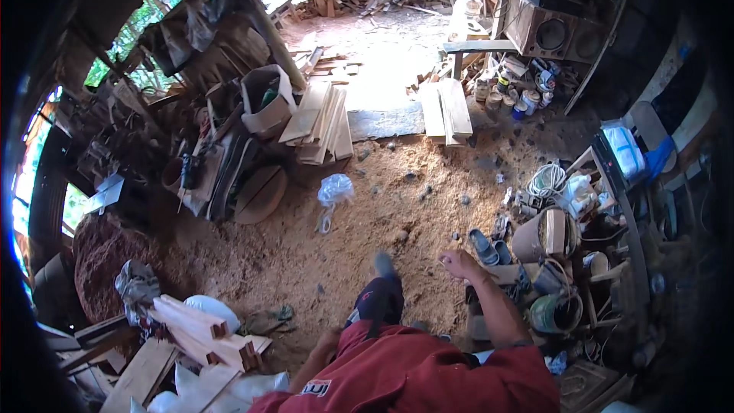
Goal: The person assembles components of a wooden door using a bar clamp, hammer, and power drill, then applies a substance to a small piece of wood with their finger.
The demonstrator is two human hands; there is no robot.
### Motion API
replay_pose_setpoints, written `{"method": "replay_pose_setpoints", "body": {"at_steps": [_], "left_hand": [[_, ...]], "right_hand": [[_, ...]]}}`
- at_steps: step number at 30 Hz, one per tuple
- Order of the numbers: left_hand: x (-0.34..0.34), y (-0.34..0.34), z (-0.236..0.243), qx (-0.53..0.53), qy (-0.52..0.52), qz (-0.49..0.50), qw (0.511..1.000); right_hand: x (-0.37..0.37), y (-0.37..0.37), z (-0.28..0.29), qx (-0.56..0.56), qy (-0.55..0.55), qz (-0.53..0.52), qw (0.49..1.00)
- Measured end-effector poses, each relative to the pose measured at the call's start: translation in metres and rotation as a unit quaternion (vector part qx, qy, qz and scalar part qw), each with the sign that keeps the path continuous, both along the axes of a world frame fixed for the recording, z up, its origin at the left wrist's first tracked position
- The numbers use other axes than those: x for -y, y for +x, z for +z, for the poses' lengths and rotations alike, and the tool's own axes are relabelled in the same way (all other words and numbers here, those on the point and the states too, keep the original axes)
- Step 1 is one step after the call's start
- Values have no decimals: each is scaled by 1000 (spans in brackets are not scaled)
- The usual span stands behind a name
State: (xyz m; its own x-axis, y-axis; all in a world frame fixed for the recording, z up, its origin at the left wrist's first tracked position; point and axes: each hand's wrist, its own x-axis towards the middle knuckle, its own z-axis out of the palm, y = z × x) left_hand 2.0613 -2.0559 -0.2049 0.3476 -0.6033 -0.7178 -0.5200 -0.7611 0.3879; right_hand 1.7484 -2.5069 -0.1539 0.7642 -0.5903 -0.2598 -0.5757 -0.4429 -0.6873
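Note:
My right hand point(459, 264) is held out in front of me over the floor, with its fingers curled closed. Whether anything small sits inside them is hidden. Nearest to it are the grey slippers point(486, 248), just to its right and apart from it. My left hand point(329, 342) hangs low beside my red shirt, close to my thigh; its fingers are too dark and small to read. One leg in dark trousers point(380, 300) is stretched forward, its shoe on the sawdust. Ahead lies a crumpled clear plastic bag point(335, 190), touched by neither hand.
Sawdust and small stones cover the floor point(413, 214). Planks point(325, 122) and another board stack point(446, 111) flank the bright doorway. Cut timber point(195, 325) lies at lower left. Buckets point(530, 237), coiled cable point(547, 181) and cans point(530, 98) crowd the right side.

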Motion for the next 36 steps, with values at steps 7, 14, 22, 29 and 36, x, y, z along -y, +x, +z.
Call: {"method": "replay_pose_setpoints", "body": {"at_steps": [7, 14, 22, 29, 36], "left_hand": [[292, 241, -67, -94, 53, 225, 968], [616, 439, 9, -4, -109, 125, 986], [914, 557, -3, -8, -182, 73, 981], [1001, 598, 30, -46, 67, 123, 989], [1155, 647, 42, -10, -20, 239, 971]], "right_hand": [[196, 13, -101, -285, 20, -59, 957], [281, 7, -76, -454, 162, -157, 862], [634, 248, -74, -271, 174, -207, 924], [1006, 425, -47, -224, 59, -147, 962], [1239, 536, 27, -75, -35, -216, 973]]}}
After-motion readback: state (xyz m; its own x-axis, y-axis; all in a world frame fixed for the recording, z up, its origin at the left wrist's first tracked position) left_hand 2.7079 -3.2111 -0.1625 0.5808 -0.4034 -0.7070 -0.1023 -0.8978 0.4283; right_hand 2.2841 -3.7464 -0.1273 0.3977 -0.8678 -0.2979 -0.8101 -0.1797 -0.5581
